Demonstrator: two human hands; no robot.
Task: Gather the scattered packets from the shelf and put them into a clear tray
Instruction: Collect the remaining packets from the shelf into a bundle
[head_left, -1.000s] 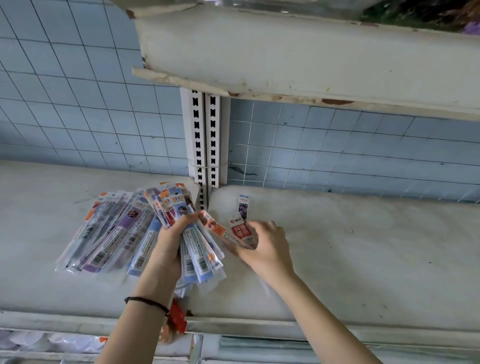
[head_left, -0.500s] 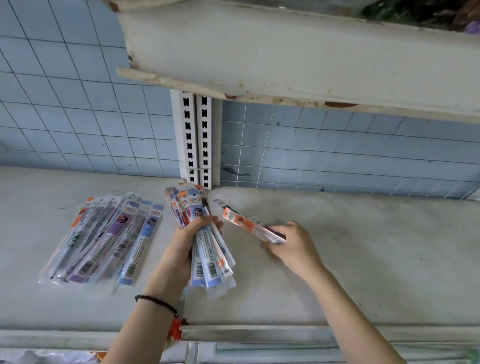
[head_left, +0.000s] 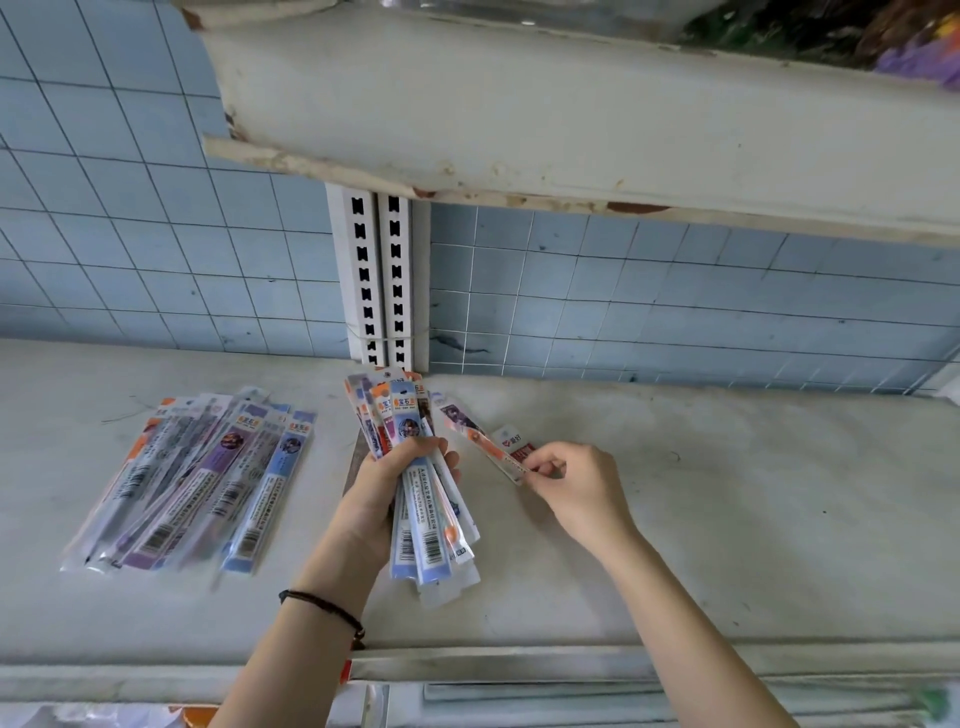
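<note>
My left hand (head_left: 387, 486) grips an upright bundle of long narrow packets (head_left: 421, 509) above the middle of the white shelf (head_left: 727, 519). To its right, my right hand (head_left: 576, 480) pinches the ends of two or three thin packets (head_left: 485, 444), orange and red printed, held just off the shelf and pointing up-left toward the bundle. A fanned pile of several more packets (head_left: 197, 483), blue, purple and orange, lies flat on the shelf to the left. No clear tray is in view.
A white slotted upright post (head_left: 379, 280) stands against the blue tiled back wall behind the bundle. An upper shelf (head_left: 571, 119) overhangs above. The shelf's front lip (head_left: 519, 667) runs along the bottom, with a lower level beneath it.
My right hand lifted the thin packets off the shelf and drew them right, away from the bundle. My left hand turned its bundle more upright, apart from the pile on the left.
</note>
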